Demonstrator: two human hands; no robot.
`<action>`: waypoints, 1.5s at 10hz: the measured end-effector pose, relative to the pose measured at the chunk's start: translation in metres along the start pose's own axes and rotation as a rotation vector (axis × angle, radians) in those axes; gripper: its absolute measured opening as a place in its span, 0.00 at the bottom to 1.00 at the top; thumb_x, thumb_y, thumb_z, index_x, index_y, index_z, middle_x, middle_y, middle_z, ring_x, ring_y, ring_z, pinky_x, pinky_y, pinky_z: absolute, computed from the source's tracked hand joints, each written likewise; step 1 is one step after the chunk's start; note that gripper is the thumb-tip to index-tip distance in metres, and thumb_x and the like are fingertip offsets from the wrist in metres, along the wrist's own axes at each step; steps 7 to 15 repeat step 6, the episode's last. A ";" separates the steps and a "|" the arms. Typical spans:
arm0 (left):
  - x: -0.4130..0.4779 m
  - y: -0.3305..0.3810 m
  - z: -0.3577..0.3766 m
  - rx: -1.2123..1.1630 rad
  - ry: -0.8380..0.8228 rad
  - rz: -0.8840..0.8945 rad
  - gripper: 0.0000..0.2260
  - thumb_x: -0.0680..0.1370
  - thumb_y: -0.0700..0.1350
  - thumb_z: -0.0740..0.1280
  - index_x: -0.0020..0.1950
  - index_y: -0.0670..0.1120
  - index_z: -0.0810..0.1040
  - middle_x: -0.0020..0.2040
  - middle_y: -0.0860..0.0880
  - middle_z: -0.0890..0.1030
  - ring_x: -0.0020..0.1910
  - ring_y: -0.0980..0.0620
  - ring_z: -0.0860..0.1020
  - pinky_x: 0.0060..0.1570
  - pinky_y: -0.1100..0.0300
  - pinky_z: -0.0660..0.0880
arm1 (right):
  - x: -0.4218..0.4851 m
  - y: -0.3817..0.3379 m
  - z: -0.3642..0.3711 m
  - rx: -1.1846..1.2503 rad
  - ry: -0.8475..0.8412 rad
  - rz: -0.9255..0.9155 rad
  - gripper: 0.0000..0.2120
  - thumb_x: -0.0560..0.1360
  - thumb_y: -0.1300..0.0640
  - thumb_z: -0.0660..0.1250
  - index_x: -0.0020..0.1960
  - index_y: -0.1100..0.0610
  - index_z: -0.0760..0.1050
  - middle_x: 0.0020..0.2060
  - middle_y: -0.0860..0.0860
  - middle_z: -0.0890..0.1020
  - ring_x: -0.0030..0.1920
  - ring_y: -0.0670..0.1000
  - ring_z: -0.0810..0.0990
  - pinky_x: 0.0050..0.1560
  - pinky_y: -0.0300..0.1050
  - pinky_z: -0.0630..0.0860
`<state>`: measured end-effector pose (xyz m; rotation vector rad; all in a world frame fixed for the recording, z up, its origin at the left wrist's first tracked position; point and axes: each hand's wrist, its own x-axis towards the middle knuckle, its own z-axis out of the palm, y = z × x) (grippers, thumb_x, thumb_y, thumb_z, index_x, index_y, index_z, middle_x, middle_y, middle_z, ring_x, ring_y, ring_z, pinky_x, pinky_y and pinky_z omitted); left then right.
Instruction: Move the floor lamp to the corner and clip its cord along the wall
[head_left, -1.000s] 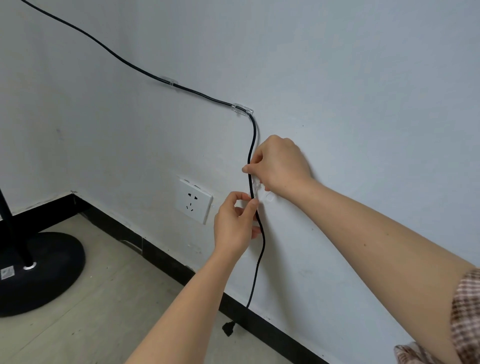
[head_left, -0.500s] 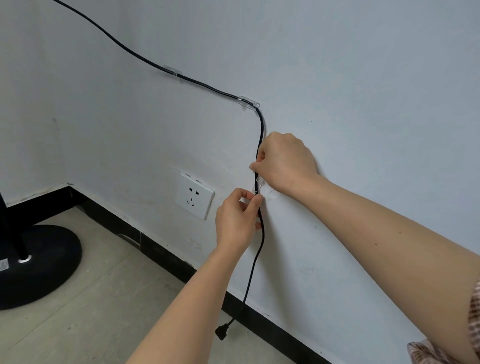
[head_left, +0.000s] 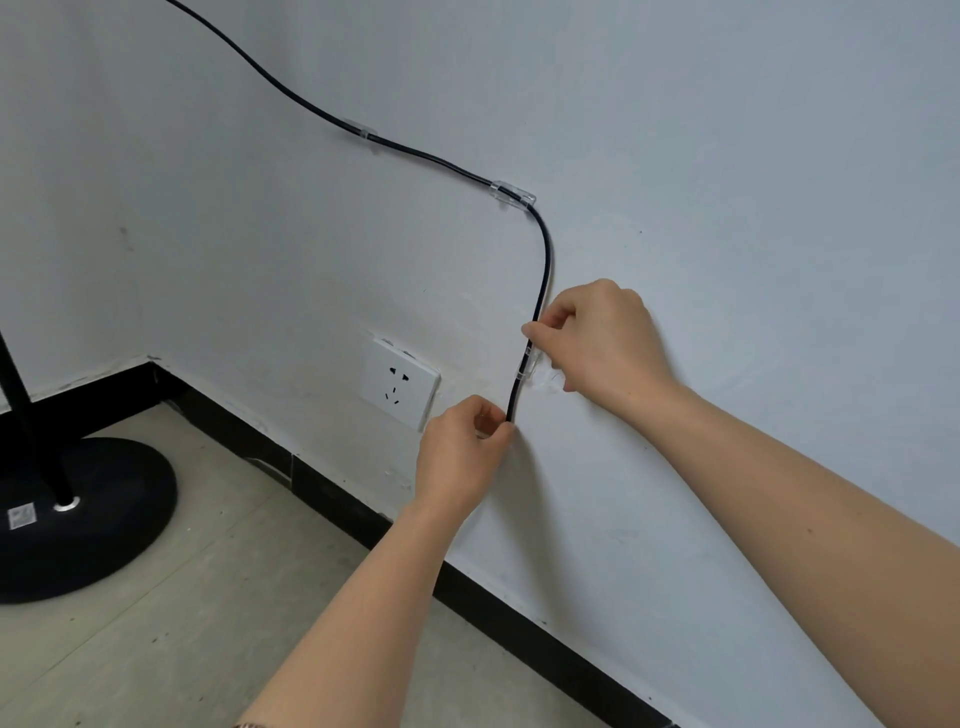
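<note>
The black cord (head_left: 544, 270) runs down the white wall through two clear clips, one at the upper left (head_left: 358, 129) and one at the bend (head_left: 513, 193). A third clear clip (head_left: 525, 366) sits lower on the wall with the cord passing through it. My right hand (head_left: 602, 343) pinches the cord just above this clip, fingers against the wall. My left hand (head_left: 462, 457) pinches the cord just below it. The cord's lower part and plug are hidden behind my left arm. The floor lamp's black round base (head_left: 78, 514) and pole (head_left: 21, 395) stand in the corner at left.
A white wall socket (head_left: 397, 383) is mounted left of my hands. A black skirting board (head_left: 322, 483) runs along the foot of both walls. The floor (head_left: 171, 639) is beige tile.
The cord now lies in the third clip between my hands. My left hand has slid slightly down the cord. The view has shifted, and the hanging plug is no longer visible.
</note>
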<state>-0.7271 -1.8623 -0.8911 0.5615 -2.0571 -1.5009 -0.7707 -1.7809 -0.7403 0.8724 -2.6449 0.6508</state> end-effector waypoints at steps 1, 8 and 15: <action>0.000 -0.008 0.002 0.044 -0.041 -0.011 0.01 0.72 0.49 0.68 0.41 0.53 0.78 0.38 0.57 0.80 0.38 0.55 0.79 0.38 0.59 0.76 | -0.006 0.006 0.003 0.073 0.018 0.037 0.10 0.72 0.53 0.69 0.34 0.56 0.79 0.24 0.48 0.80 0.26 0.53 0.81 0.37 0.51 0.81; -0.002 -0.013 0.004 0.080 -0.035 0.024 0.03 0.73 0.50 0.66 0.40 0.54 0.75 0.38 0.57 0.80 0.35 0.56 0.78 0.34 0.60 0.74 | -0.003 -0.001 0.019 0.050 0.084 0.036 0.12 0.72 0.54 0.66 0.36 0.63 0.78 0.29 0.57 0.83 0.31 0.60 0.82 0.35 0.54 0.81; -0.002 -0.013 0.004 0.080 -0.035 0.024 0.03 0.73 0.50 0.66 0.40 0.54 0.75 0.38 0.57 0.80 0.35 0.56 0.78 0.34 0.60 0.74 | -0.003 -0.001 0.019 0.050 0.084 0.036 0.12 0.72 0.54 0.66 0.36 0.63 0.78 0.29 0.57 0.83 0.31 0.60 0.82 0.35 0.54 0.81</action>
